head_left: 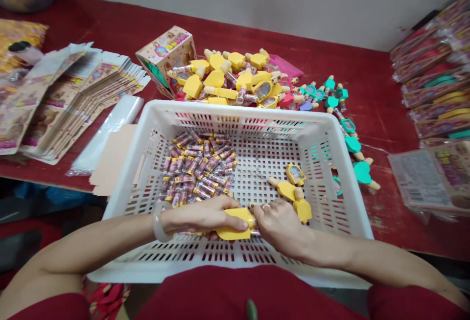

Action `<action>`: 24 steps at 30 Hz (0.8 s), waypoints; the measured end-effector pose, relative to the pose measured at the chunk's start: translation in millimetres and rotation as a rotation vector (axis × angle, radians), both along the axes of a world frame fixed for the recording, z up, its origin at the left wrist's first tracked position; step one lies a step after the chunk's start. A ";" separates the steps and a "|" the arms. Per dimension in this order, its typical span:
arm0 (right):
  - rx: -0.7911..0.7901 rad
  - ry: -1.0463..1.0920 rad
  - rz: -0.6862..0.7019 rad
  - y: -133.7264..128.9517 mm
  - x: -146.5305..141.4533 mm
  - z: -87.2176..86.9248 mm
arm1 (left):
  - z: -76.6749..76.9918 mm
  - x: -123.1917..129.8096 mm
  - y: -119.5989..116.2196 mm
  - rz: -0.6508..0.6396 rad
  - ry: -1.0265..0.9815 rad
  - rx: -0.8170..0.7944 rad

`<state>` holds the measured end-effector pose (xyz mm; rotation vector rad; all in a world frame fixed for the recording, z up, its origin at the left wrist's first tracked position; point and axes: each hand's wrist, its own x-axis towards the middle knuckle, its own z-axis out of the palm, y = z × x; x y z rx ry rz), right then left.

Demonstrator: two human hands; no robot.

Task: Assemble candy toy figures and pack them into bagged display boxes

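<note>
Over the front part of a white plastic basket [352,197], my left hand [213,215] is closed round a yellow piece [233,224], thumb on top. Against its right end my right hand [281,224] is closed, fingers curled at a small clear tube; the exact grip is partly hidden. Many small tubes with yellow caps [198,163] lie heaped in the left half of the basket. Right of the middle rest several yellow pieces with beige knobs [286,190], close to my right hand.
Behind the basket lie a pile of yellow toys [220,78] and an open printed box [167,53]. Teal pieces [352,144] lie on the right. Folded cartons [77,95] and plastic sleeves [110,131] are at the left, packed sets [436,75] at the far right.
</note>
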<state>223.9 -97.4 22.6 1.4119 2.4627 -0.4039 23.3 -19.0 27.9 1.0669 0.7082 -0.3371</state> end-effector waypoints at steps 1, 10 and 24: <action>-0.061 -0.009 -0.027 1.7 -0.6 -1.9 | -4.2 -0.2 -1.1 0.000 0.013 0.014; -0.392 0.100 -0.177 25.5 7.7 -18.9 | -18.0 -1.4 -4.5 -0.210 -0.026 0.960; -0.456 0.319 -0.329 25.6 12.3 -39.8 | -35.0 -4.0 18.9 -0.363 -0.140 1.067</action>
